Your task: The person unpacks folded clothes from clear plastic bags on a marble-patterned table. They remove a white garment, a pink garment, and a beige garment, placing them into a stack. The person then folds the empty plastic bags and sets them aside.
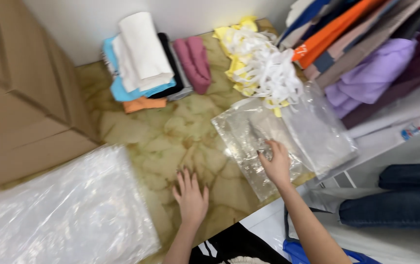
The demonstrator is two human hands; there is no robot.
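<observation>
Right hand (276,164): fingers spread flat on the stack of clear plastic bags (261,142) at the right near edge of the marbled beige desk (171,137), gripping nothing; left hand (190,198): palm down, fingers splayed on bare desk, empty; folded cloths in white, blue, orange and pink (146,63) stacked far left, none bagged as far as shown; yellow-and-white strip pile (259,63) far right; large crinkled plastic bundle (63,210) near left; open room lies mid-desk; near edge close.
</observation>
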